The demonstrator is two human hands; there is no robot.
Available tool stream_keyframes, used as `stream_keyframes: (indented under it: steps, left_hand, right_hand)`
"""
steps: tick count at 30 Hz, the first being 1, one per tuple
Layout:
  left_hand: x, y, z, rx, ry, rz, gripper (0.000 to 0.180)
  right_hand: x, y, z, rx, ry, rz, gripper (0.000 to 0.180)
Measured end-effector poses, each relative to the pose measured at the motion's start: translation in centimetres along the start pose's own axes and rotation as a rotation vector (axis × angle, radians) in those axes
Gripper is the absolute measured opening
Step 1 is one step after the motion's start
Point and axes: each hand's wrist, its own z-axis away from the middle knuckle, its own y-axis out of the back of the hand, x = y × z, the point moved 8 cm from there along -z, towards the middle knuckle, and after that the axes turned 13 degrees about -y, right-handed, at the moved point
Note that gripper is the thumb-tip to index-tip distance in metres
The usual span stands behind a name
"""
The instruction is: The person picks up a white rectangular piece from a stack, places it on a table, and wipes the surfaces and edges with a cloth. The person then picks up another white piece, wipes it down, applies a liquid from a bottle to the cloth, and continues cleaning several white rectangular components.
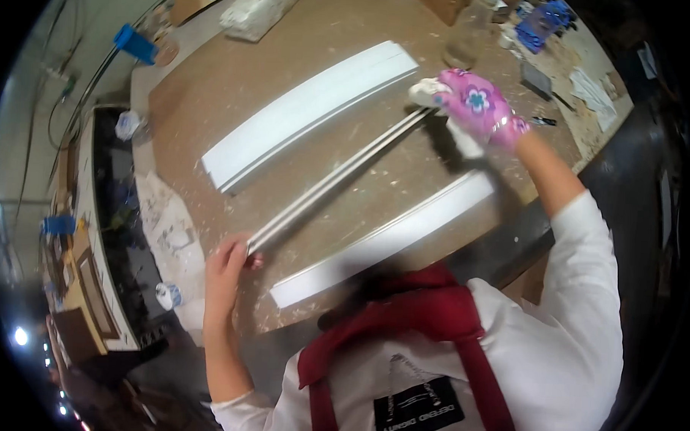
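The strip (336, 178) slants on the panel's (307, 111) near side, from near left to far right. The left hand (228, 258) clamps its near end; the right hand (478, 106) clamps a cloth (424, 92) at its far end.

Smooth white strip (339, 177) over a matt, scuffed brown tabletop (322, 224)
The far board (310, 112) and near board (382, 239) look smooth, with a faint sheen; the rag (425, 90) at right is soft, crumpled cloth, the glove (474, 106) printed fabric, the near apron (402, 312) matt cloth.
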Motion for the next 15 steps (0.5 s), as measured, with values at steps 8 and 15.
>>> stream_keyframes:
  steps: [8, 15]
  left_hand:
    - [-1.0, -3.0, -0.9, -0.035, 0.442, 0.416, 0.034]
    - [-7.4, -5.1, 2.2, -0.184, 0.702, 0.767, 0.033]
  right_hand:
    - [-24.1, -8.1, 9.6, -0.445, 0.608, -0.827, 0.045]
    - [0.3, -10.1, -0.1, 0.146, 0.146, -0.457, 0.021]
